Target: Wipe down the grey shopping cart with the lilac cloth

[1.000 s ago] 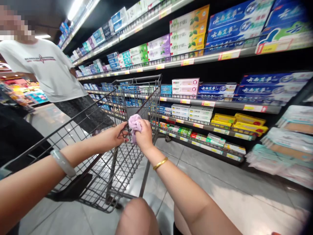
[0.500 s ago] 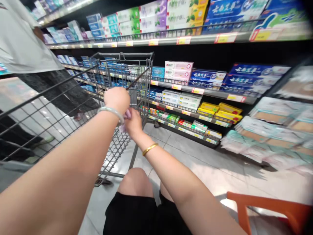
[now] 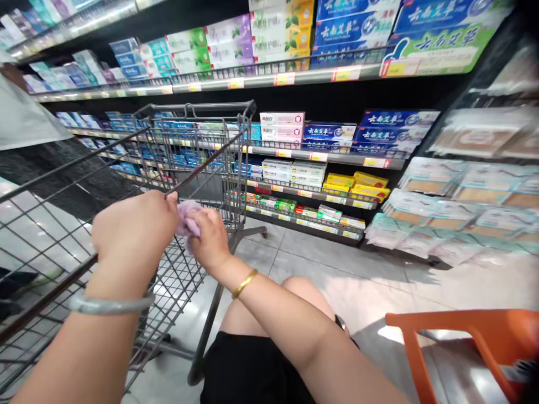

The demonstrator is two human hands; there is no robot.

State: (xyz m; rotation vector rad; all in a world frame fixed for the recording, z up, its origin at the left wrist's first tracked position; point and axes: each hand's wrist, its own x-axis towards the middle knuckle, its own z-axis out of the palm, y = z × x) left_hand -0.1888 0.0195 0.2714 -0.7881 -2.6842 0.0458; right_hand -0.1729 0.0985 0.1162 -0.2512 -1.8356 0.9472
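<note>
A purple cloth [image 3: 188, 219] is bunched up at the near side of a metal shopping cart [image 3: 177, 269]. My right hand [image 3: 210, 235], with a gold bracelet at the wrist, is closed on this cloth and presses it near the wire mesh. Just to the left, my left hand [image 3: 135, 224], wearing a pale bangle, is wrapped over the cart's top side rail [image 3: 206, 160]. Its fingers are mostly hidden behind the hand, and the cloth lies right beside its knuckles.
Store shelves [image 3: 236, 84] with boxed goods run along behind the cart. Hanging packs [image 3: 463, 207] fill a rack at the right. An orange plastic frame [image 3: 446, 322] stands at the lower right. A person in dark trousers [image 3: 63, 174] is beyond the cart on the left.
My view has shifted, and the cart appears nearer. My left hand has moved left along the rail, apart from the right hand. The cloth now shows more between them.
</note>
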